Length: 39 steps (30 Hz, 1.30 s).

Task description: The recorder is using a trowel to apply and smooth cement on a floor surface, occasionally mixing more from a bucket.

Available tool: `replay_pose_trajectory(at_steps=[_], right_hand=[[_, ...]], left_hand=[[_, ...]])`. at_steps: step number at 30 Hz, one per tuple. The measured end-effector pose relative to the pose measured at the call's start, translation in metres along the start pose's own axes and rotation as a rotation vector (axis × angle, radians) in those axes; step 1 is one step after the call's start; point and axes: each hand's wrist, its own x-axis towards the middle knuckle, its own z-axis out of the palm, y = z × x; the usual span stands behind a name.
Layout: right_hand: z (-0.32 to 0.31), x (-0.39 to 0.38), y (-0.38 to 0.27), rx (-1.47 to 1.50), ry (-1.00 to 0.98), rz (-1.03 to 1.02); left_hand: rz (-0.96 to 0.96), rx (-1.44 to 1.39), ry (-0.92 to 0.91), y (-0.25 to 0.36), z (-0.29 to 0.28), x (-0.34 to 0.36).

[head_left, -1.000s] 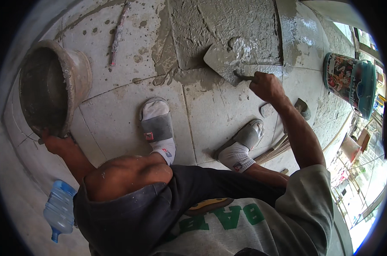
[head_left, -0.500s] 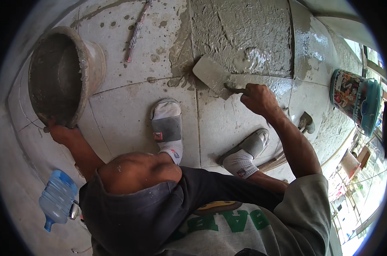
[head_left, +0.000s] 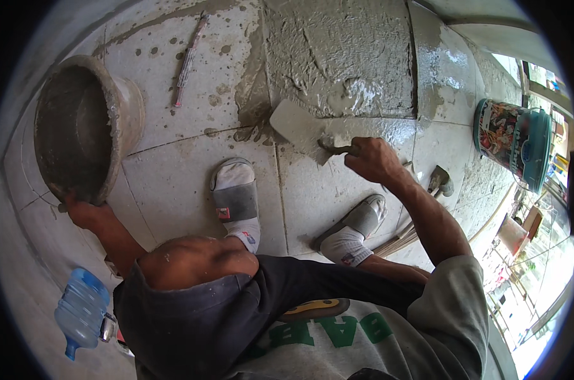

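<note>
My left hand (head_left: pixel 84 210) is closed on the near rim of a mortar-crusted bucket (head_left: pixel 127 120), which leans with its mouth toward me. Grey residue coats the bucket's inside. In my right hand (head_left: pixel 374 161) is the handle of a flat steel trowel (head_left: pixel 294 128). The trowel's blade lies low over the pale tiles, at the near left corner of a patch of wet grey mortar (head_left: pixel 338 50). Ridges and shiny wet spots mark the mortar's surface.
A thin stick-like object (head_left: pixel 189 63) lies on the splattered tiles. To the right are a teal printed pail (head_left: pixel 509 136) and a small hand tool (head_left: pixel 440 182) beside a bundle of thin sticks (head_left: pixel 398 242). A blue water jug (head_left: pixel 83 310) lies at lower left.
The whole view has shifted, so the floor and things on it appear a little further left and lower. Both hands keep their holds on the bucket and trowel.
</note>
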Motion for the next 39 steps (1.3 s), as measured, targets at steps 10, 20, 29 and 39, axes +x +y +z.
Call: replay_pose_trajectory(at_steps=[10, 20, 29, 39], right_hand=[[0.002, 0.011, 0.021, 0.036, 0.209, 0.15], [-0.03, 0.047, 0.109, -0.201, 0.612, 0.351], [0.017, 0.046, 0.035, 0.417, 0.343, 0.299], [-0.016, 0.06, 0.077, -0.058, 0.444, 0.346]], left_hand=[[-0.068, 0.101, 0.054, -0.007, -0.01, 0.018], [0.139, 0.457, -0.017, -0.021, -0.021, 0.037], [0.356, 0.703, -0.103, -0.037, -0.061, 0.1], [0.128, 0.374, -0.012, -0.013, -0.03, 0.052]])
